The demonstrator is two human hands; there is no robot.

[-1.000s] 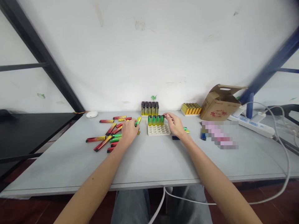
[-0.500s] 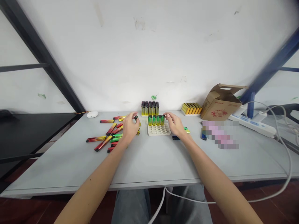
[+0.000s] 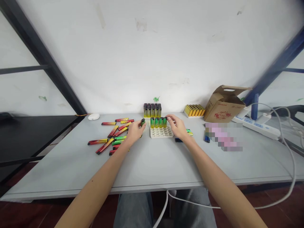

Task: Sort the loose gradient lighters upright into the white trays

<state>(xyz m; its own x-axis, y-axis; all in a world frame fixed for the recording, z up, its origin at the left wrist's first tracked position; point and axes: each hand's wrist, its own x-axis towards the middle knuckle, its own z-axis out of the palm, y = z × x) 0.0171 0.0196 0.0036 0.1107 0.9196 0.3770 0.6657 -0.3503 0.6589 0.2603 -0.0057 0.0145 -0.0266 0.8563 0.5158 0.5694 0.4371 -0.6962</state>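
Note:
Between the thumb and fingers of my left hand (image 3: 136,131) is a green lighter (image 3: 142,121) with a black top, held upright just left of the white tray. That tray (image 3: 161,133) is a grid of small holes, and its back row holds several green-and-yellow lighters (image 3: 156,122) standing upright. My right hand (image 3: 177,126) is at the tray's right side, its curled fingertips at the top of the rightmost standing lighter (image 3: 165,122). Left of my left hand, red-and-yellow lighters (image 3: 105,146) and a few green ones (image 3: 119,142) lie loose.
Behind the tray stands a block of yellow lighters with dark tops (image 3: 152,110). Farther right are a tray of orange-yellow lighters (image 3: 194,110), an open cardboard box (image 3: 222,106) and a power strip (image 3: 258,127). Blue lighters (image 3: 207,138) lie at right. A white earbud case (image 3: 94,117) sits back left.
My left hand has moved right and slightly toward me with the lighter, closer to the white tray. My right hand has stayed at the end of the row.

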